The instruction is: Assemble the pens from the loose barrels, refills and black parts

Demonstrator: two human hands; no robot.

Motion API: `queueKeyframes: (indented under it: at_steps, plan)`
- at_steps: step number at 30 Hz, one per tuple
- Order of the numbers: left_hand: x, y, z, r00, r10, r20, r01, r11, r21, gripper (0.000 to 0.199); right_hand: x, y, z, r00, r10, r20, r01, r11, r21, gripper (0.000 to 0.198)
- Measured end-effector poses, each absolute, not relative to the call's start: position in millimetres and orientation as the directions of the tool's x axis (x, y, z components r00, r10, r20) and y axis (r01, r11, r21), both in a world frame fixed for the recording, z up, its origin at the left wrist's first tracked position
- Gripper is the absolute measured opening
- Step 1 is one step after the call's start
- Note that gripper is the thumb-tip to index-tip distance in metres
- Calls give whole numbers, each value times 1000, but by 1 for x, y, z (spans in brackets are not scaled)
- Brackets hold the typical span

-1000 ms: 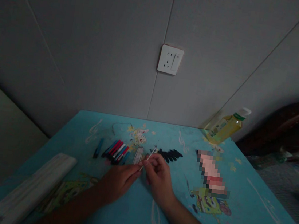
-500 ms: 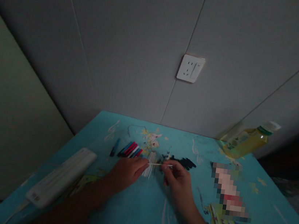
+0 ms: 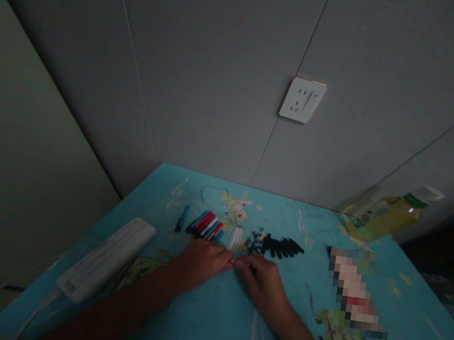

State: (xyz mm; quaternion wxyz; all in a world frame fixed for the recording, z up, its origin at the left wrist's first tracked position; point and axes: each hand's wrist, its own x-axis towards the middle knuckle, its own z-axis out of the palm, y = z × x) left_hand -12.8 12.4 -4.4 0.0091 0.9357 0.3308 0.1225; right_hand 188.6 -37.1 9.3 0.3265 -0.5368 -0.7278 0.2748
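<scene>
My left hand (image 3: 204, 259) is closed around a small red pen barrel (image 3: 229, 263), mostly hidden by the fingers. My right hand (image 3: 261, 277) meets it fingertip to fingertip, pinching the pale end of a thin white stick, which is barely visible there. Just beyond the hands lies a bundle of thin white sticks (image 3: 235, 238), partly covered. Behind my left hand is a row of red, blue and white pen barrels (image 3: 206, 224). Small dark pieces (image 3: 255, 242) and a row of black pen caps (image 3: 282, 247) sit beyond my right hand.
A lone blue pen piece (image 3: 182, 219) lies left of the row. The white power strip (image 3: 106, 260) with its cable is at the left. A bottle of yellow liquid (image 3: 390, 216) and a pixelated long item (image 3: 357, 293) are at the right. A wall backs the blue table (image 3: 226, 331).
Both hands have come together and lower over the table. The thin white stick, earlier stretched visibly between them, is now almost hidden. The view has shifted slightly.
</scene>
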Motion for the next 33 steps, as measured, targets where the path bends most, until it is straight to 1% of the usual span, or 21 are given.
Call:
queueKeyframes:
  at_steps: [5, 11, 16, 19, 26, 29, 33]
  plan:
    - [-14, 11, 0, 766, 600, 231, 597, -797, 90, 18, 187, -40, 7, -193, 966, 169, 604, 253, -756, 25]
    - [-13, 9, -1, 769, 587, 255, 578, -808, 116, 20, 185, -42, 7, -142, 980, 141, 609, 198, -768, 28]
    - [-10, 5, -1, 749, 620, 233, 607, -783, 134, 21, 188, -39, 7, -170, 975, 145, 631, 220, -744, 23]
    - [-9, 2, 1, 742, 632, 223, 616, -774, 144, 23, 190, -37, 8, -188, 971, 147, 668, 236, -706, 20]
    - [-5, -1, -1, 676, 692, 254, 623, -721, 304, 25, 199, -33, 14, -212, 957, 198, 712, 290, -639, 12]
    - [-6, 1, -3, 665, 695, 273, 633, -718, 288, 22, 202, -33, 13, -263, 939, 222, 698, 344, -628, 14]
    - [-9, 4, -4, 711, 642, 287, 609, -766, 206, 15, 201, -35, 9, -284, 933, 221, 667, 358, -653, 12]
